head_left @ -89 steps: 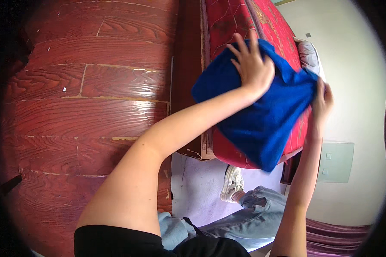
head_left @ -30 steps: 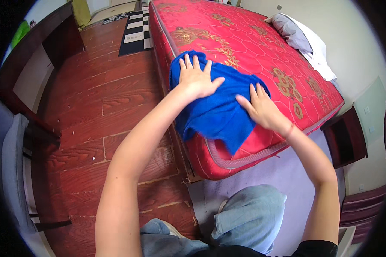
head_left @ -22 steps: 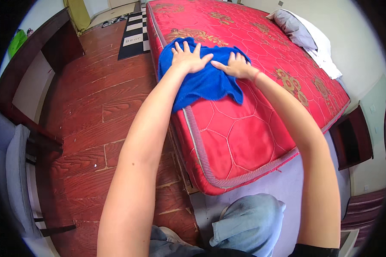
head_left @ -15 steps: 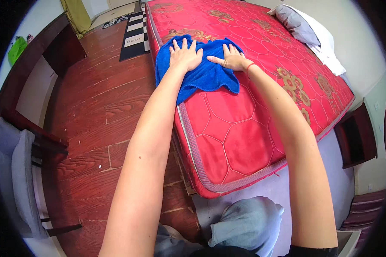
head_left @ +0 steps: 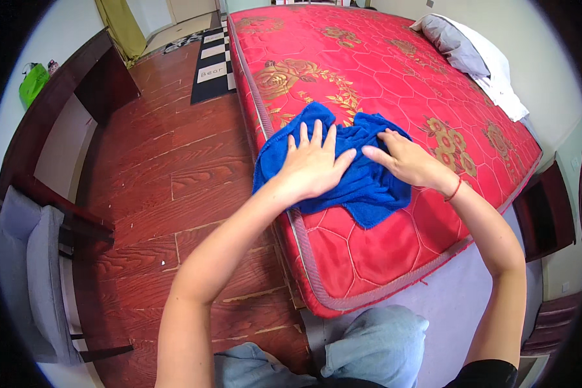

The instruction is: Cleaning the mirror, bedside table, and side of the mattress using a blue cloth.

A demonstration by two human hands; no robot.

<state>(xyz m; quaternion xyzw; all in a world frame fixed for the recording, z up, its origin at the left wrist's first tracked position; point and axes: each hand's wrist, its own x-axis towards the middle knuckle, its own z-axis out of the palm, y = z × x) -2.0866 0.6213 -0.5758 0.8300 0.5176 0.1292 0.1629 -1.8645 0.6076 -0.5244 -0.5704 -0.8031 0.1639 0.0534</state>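
Note:
A rumpled blue cloth [head_left: 349, 184] lies on the red quilted mattress [head_left: 381, 233], over its left edge near the front corner. My left hand [head_left: 313, 165] rests flat on the cloth's left part, fingers spread and pointing away from me. On the cloth's right part sits my right hand [head_left: 410, 158], with a thin red string round its wrist. Its thumb stands apart from the fingers, which reach forward and left over the folds. Both palms face down, and neither hand grips the cloth.
A dark wooden desk [head_left: 52, 110] and a grey upholstered chair [head_left: 42, 258] stand left, on red wood flooring [head_left: 174, 174]. White and grey bedding [head_left: 465, 52] lies at the mattress's far right. A dark nightstand [head_left: 546, 210] is at right. A checkered mat [head_left: 213, 71] lies beyond.
Both hands have drawn back toward me along the mattress, and the blue cloth has come with them, more bunched. My elbows are more bent. The view has shifted slightly.

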